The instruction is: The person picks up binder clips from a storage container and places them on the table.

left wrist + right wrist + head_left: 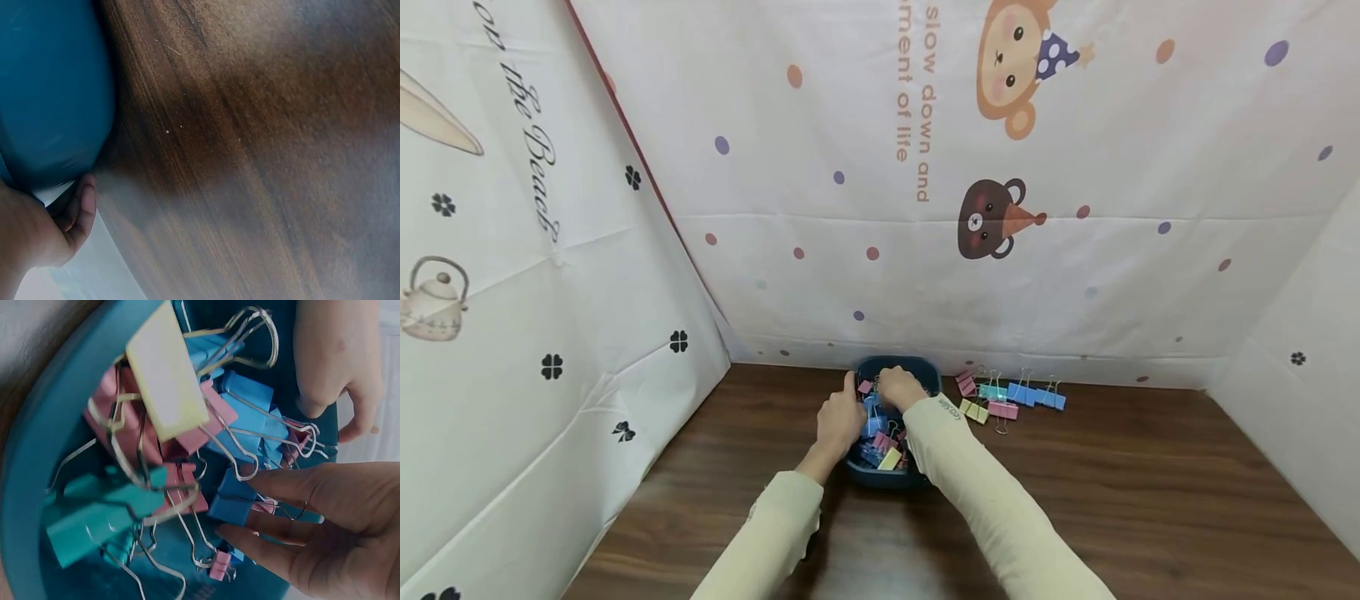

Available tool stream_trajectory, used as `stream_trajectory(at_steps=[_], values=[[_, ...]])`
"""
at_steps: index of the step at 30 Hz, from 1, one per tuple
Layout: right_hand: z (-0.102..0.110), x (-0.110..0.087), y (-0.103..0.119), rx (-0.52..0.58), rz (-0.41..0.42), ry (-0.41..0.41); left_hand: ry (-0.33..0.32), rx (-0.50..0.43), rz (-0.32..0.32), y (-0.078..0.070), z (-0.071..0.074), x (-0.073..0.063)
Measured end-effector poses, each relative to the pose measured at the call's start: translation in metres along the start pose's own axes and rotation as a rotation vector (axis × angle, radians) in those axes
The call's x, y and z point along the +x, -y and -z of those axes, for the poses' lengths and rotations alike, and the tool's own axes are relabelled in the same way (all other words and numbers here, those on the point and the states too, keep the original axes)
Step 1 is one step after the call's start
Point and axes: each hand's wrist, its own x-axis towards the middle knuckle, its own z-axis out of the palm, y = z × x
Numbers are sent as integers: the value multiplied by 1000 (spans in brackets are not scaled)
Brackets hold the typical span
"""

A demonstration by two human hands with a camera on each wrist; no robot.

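Right hand (340, 528) is down in the blue box (887, 478), thumb and finger on opposite edges of a dark blue clip (232, 501) — looks like a pinch, though how firm I cannot tell. The relation that counts: the clip sits right at the fingertips, on the near side of the hand, among tangled wire handles; its own long axis is unclear under the fingers. The left hand (841, 417) is farther from it, gripping the box at the left wall. The box's long side runs near to far. A yellow clip (165, 375) and a teal clip (103, 515) lie nearer than the dark blue one. Only the right wrist view shows the fingertip contact; the head view hides it behind the hand — but alone shows loose clips (1021, 394) on the table (1150, 483), right of the box. Left wrist view: fingers curled against the outer wall.
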Motion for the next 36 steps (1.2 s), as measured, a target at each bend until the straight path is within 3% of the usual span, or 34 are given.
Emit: stream_trajectory(at_steps=[13,21,29,36], values=[[35,-28,-8,-21,51,-121,14,-17,9,-5,3,5],[74,-52,-21,-71,43,-211,13,-8,11,-4,0,4],[104,-74,-70,-57,26,-247,11,-15,0,-1,-1,-4],[116,-92,-125,-16,-22,-248,-6,0,-13,-1,0,-3]])
